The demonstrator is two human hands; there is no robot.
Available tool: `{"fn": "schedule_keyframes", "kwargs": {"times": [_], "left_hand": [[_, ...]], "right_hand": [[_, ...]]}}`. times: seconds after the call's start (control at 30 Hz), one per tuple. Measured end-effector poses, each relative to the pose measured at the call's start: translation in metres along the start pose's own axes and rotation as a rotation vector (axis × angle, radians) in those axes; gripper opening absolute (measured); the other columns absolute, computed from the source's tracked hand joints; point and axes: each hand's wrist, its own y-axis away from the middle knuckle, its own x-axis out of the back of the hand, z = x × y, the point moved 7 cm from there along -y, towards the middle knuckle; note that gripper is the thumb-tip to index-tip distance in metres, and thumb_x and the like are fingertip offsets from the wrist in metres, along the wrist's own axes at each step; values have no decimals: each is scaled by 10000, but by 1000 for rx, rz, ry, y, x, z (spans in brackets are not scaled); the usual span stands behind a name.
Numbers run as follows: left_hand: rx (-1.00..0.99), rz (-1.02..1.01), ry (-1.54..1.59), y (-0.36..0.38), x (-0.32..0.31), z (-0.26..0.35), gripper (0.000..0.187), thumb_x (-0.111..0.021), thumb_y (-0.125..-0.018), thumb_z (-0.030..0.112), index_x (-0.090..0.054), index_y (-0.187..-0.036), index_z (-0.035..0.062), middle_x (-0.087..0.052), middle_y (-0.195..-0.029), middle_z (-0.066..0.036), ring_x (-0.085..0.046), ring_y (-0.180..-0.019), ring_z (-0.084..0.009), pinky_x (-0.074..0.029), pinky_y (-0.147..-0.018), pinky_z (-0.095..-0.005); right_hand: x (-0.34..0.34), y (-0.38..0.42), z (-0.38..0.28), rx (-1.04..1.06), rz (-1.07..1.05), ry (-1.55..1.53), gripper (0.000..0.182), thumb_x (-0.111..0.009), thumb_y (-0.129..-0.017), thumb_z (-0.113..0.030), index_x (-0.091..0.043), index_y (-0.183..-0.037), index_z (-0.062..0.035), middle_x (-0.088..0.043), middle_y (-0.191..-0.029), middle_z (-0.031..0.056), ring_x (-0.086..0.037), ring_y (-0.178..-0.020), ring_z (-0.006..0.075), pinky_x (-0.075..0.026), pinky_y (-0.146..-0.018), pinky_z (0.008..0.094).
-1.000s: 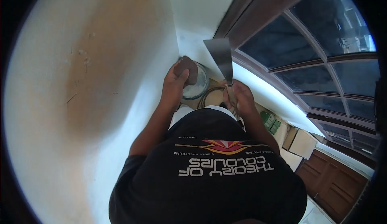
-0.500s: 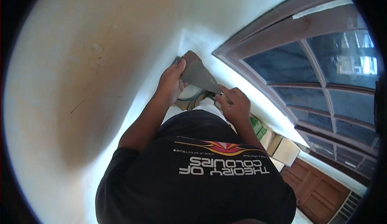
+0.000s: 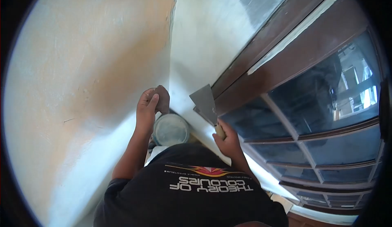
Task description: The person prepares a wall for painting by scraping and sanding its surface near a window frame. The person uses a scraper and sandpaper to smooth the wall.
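Note:
In the head view, my left hand (image 3: 148, 103) is closed on a flat brown sandpaper-like piece (image 3: 163, 99), pinched between thumb and fingers beside the left wall. Its exact kind is not clear. My right hand (image 3: 228, 140) grips the wooden handle of a putty knife (image 3: 206, 101). The knife's broad grey blade points up and to the left, in front of the brown window frame. The two hands are apart, and the blade does not touch the brown piece.
A round bucket (image 3: 171, 130) with a pale grey-green top stands below, between my arms. The patchy left wall (image 3: 102, 63) meets a pale wall (image 3: 200, 43) in a corner. Close on the right is a brown-framed window (image 3: 322, 92) with several panes.
My hands have moved apart, the left with the brown piece and the right with the putty knife, whose blade now points upward. The view has shifted, showing the bucket and more window frame.

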Motion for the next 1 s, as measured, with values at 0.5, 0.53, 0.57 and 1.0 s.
{"fn": "schedule_keyframes", "kwargs": {"times": [0.5, 0.53, 0.57, 1.0], "left_hand": [[-1467, -25, -497, 13, -134, 181, 197, -607, -867, 12, -649, -1056, -24, -666, -1099, -199, -638, -1056, -344, -483, -944, -392], [-1641, -54, -536, 23, -141, 181, 198, -612, -843, 1, -658, -1035, -21, -660, -1115, -212, -627, -1082, -391, -482, -959, -434], [-1731, -113, -498, 22, -147, 172, 213, -623, -812, 21, -674, -1018, 12, -669, -1122, -171, -633, -1063, -383, -488, -948, -479], [-1957, -434, -401, 0, -219, 136, 254, -748, -785, 215, -723, -1036, 193, -693, -1157, -26, -614, -1143, -252, -466, -989, -455]], "right_hand": [[127, -35, -148, 378, 482, 355, 469, -731, -715, 25, -685, -1175, -54, -605, -949, 122, -641, -761, 221, -518, -650, 296], [125, -39, -154, 371, 493, 363, 469, -731, -715, 25, -685, -1175, -54, -605, -949, 122, -641, -761, 221, -518, -650, 296], [122, -42, -162, 404, 512, 404, 474, -726, -720, 24, -680, -1184, -61, -606, -947, 113, -644, -744, 214, -524, -630, 298], [72, -51, -198, 106, 625, 706, 474, -710, -774, -6, -649, -1237, -86, -624, -883, 112, -641, -636, 231, -531, -553, 333]]}}
